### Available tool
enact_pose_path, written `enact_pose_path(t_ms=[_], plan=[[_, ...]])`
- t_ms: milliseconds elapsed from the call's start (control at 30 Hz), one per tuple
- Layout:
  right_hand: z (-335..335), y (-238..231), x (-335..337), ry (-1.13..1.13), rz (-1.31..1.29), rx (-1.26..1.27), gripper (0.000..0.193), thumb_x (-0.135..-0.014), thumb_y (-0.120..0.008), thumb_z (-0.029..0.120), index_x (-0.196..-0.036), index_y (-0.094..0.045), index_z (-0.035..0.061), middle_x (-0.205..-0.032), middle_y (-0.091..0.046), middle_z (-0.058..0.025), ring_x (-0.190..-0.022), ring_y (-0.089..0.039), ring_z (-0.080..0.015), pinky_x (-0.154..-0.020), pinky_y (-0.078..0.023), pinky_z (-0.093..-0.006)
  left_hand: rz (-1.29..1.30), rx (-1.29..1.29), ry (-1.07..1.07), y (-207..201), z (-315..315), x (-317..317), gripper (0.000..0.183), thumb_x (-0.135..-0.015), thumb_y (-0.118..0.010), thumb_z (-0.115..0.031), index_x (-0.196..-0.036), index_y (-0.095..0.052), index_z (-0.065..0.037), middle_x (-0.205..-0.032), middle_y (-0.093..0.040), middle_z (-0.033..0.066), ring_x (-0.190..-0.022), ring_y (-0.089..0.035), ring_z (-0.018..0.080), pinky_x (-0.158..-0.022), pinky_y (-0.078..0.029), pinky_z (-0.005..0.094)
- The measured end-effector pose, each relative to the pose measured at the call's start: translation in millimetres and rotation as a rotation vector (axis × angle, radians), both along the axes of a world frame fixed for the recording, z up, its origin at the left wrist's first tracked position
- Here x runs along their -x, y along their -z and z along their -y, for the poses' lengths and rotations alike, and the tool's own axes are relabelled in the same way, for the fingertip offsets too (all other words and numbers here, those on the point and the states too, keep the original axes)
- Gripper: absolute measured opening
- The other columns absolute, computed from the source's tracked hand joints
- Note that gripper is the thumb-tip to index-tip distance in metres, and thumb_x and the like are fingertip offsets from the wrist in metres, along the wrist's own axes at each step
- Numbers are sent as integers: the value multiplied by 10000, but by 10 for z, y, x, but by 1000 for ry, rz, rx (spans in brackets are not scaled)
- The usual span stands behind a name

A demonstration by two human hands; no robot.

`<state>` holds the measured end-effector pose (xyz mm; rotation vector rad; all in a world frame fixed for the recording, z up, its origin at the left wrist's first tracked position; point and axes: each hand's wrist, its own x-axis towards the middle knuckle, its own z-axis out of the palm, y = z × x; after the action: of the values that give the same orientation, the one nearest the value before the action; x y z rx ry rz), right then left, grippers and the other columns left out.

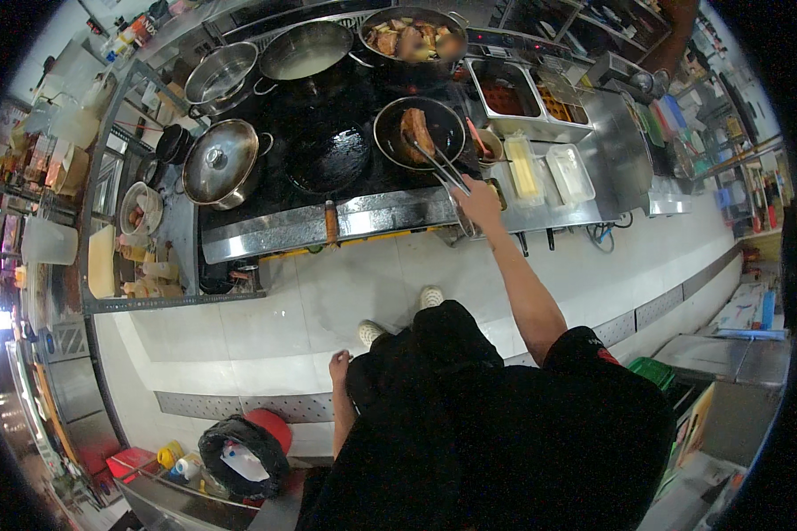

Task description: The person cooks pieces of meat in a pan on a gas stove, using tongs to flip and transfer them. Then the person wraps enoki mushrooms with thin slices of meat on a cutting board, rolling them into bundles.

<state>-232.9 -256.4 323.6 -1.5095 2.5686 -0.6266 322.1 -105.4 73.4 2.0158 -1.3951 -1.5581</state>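
Note:
At the stove's right side, my right hand (478, 205) is closed around metal tongs (454, 178). Their tips grip a long browned piece of meat (418, 130), which rests tilted in a dark frying pan (452, 135). My left hand (339, 364) hangs low by my side, well away from the stove. Its fingers look curled in, with nothing visible in them. Left of the pan, a wet black round griddle or pan (328, 159) has its wooden-wrapped handle (331, 223) pointing toward me.
Behind are a pot of meat chunks (416, 40), a pot of pale liquid (305, 55) and a steel pot (221, 78). A lidded pot (223, 162) stands left. Steel food pans (506, 92) and a yellow block in a tray (524, 168) are right. A lined bin (242, 460) stands behind me.

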Motion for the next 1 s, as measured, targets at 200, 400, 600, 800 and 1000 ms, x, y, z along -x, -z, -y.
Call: enact_pose_path(t_ms=[200, 400, 600, 800, 1000], plan=[[-205, -203, 442, 183, 1425, 65, 365, -975, -646, 380, -1183, -630, 81, -741, -562, 0, -480, -413, -36, -378, -286, -194, -91, -233, -280, 435, -1363, -631, 422, -941, -648, -325, -1198, -662, 10, -1046, -718, 176, -888, -698, 279, -766, -561, 373], [-589, -296, 668, 218, 1874, 110, 347, -1041, -546, 356, -1300, -570, 127, -697, -433, 47, -454, -314, 1, -346, -206, -162, -75, -434, -431, -33, -1951, -612, 417, -960, -623, -328, -1222, -625, -2, -1026, -707, 167, -852, -694, 281, -713, -561, 399], [-726, -326, 737, 132, 1911, 164, 394, -1049, -515, 386, -1354, -553, 140, -698, -420, 46, -457, -314, -18, -343, -216, -171, -128, -417, -534, -150, -1607, -333, 413, -979, -599, -330, -1246, -589, -15, -1006, -696, 158, -816, -689, 282, -660, -561, 424], [-664, -412, 761, 147, 1751, 106, 411, -1037, -533, 411, -1321, -567, 117, -702, -449, 42, -464, -324, -16, -348, -184, -176, 43, -130, -294, 190, -1117, -269, 408, -980, -612, -311, -1214, -626, 23, -975, -733, 161, -764, -687, 201, -650, -546, 335], [-433, -456, 908, 57, 901, -155, 436, -1004, -566, 443, -1268, -624, 101, -676, -586, -25, -487, -502, -119, -432, -407, -280, 4, -183, -350, -395, -644, -95, 398, -984, -615, -287, -1221, -610, 32, -952, -737, 147, -703, -682, 175, -610, -541, 305]])
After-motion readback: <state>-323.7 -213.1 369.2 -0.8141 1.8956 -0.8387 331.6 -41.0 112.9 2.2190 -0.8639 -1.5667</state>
